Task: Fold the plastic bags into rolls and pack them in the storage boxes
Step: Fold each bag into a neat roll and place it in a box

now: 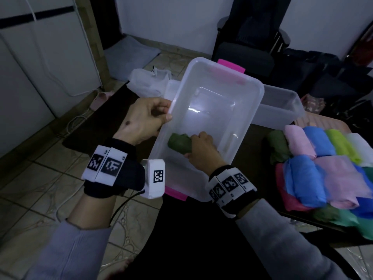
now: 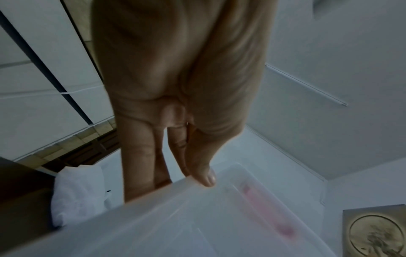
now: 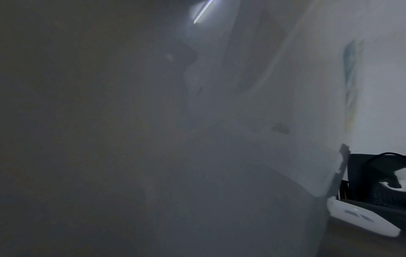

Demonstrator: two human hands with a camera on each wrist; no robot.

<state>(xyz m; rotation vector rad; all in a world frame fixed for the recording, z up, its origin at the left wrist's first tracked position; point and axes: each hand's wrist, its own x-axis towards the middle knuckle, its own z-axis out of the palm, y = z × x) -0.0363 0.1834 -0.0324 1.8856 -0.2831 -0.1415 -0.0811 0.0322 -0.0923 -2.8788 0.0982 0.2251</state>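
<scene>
The left hand point(image 1: 141, 120) pinches the rim of the tipped clear plastic storage box point(image 1: 238, 122). Inside that box, the right hand point(image 1: 201, 150) seems to grip a dark green rolled bag point(image 1: 178, 143). Loosen early, and the roll may unroll or the box slip.

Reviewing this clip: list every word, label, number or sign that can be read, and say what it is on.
No text can be read.
Left wrist band: black-and-white square code markers with tiny characters at their corners, too small to read.
White camera unit on the left wrist: one square code marker, no words.
Right wrist band: more code markers, small print blurred.
Clear storage box: no label visible.
Round embossed plaque: a relief design, no legible lettering.
</scene>
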